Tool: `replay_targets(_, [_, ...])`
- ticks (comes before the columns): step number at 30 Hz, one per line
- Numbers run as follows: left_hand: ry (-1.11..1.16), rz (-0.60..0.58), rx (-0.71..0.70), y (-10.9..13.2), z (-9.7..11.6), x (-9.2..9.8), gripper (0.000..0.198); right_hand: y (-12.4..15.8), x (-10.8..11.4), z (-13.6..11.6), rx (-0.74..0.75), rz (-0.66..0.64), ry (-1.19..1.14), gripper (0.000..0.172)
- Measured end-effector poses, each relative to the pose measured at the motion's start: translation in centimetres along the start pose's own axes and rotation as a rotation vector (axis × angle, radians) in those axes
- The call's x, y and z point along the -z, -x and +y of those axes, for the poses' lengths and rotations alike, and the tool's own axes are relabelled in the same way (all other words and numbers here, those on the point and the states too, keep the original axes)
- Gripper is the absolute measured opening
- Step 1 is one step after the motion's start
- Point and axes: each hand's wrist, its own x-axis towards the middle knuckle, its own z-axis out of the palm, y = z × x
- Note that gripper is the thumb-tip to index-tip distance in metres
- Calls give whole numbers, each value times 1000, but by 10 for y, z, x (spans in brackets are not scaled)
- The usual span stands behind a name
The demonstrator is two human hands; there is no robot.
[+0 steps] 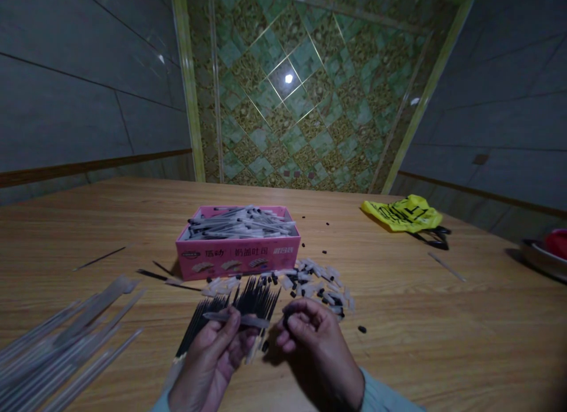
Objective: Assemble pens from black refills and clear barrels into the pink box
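Observation:
My left hand (212,356) is closed around a bundle of black pen refills (248,299) that fans out toward the box, and its thumb and fingers also hold a clear pen barrel (237,320) lying crosswise. My right hand (310,335) is pinched shut beside the barrel's right end, on something small I cannot make out. Just beyond my hands lies a scatter of small clear caps and black plugs (312,279). A pink cardboard box (239,259) behind them is filled with assembled pens.
A pile of clear pen barrels (66,341) lies at the left on the wooden table (443,341). Loose black refills (166,277) lie left of the box. A yellow plastic bag (405,213) sits far right, and a metal dish (543,255) at the right edge.

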Motion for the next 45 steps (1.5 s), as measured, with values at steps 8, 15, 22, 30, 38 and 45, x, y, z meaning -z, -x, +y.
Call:
replay_targets(8, [-42,-19,49,1,0,-1,25,2,0,4,-69,-7,-181,27])
replay_targets(15, [-32,-15,53,1,0,-1,29,3,-3,0,-125,-37,-195,31])
replay_targets(22, [-43,-16,57,1,1,-2,26,6,-5,-2,-154,-64,-225,32])
replay_targets(30, [-27,18,33,0,-1,0,20,1,1,6,-149,-57,-282,27])
replay_targets(38, [220,144,79,-3,5,2,20,3,-3,2,-179,-59,-212,32])
replay_targets(45, [144,154,96,1,4,-2,19,3,-2,5,0,4,-146,31])
